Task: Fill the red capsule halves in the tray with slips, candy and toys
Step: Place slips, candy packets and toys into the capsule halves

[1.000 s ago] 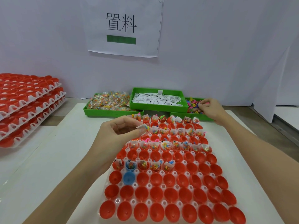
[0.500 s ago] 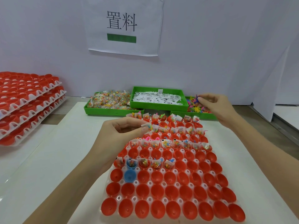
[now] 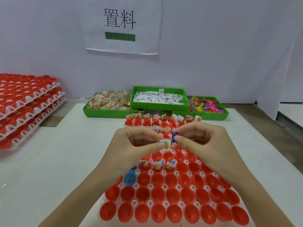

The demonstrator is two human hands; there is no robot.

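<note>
Having swung back from the toy bin, the right hand (image 3: 203, 145) now pinches a blue toy (image 3: 173, 136) beside the candy packet (image 3: 166, 145) pinched in the left hand (image 3: 136, 145), both above the tray (image 3: 164, 173), so one bundle looks ready for a red capsule half (image 3: 182, 167) just below.

Single head view, looked forward and down, close over the capsule tray (image 3: 170, 178), faced green bins (image 3: 159, 107) and the wall sign (image 3: 122, 24).
</note>
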